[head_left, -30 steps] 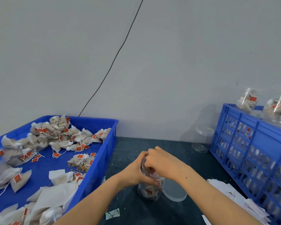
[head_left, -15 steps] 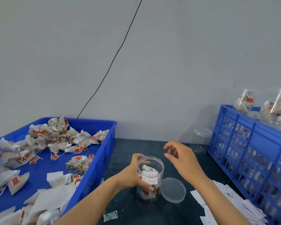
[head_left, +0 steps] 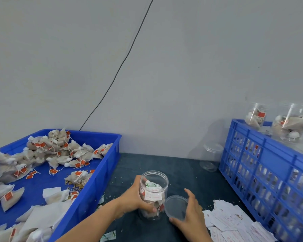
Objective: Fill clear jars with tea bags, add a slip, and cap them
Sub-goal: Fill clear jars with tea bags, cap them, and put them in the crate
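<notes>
A clear jar (head_left: 154, 194) stands open-mouthed on the dark table, with tea bags and a white slip inside it. My left hand (head_left: 135, 198) grips the jar's left side. A clear round lid (head_left: 176, 206) lies just right of the jar, tilted up off the table. My right hand (head_left: 191, 213) holds that lid, thumb at its near rim and fingers over its far edge.
A blue tray (head_left: 105, 165) of loose tea bags (head_left: 63, 151) fills the left. A blue crate (head_left: 262, 165) at the right carries filled jars (head_left: 287, 126). An empty jar (head_left: 211, 158) stands by the wall. A pile of paper slips (head_left: 234, 222) lies at the lower right.
My right hand came out of the jar's mouth, swung right and came down onto the lid, which is now tilted up. My left hand stayed on the jar.
</notes>
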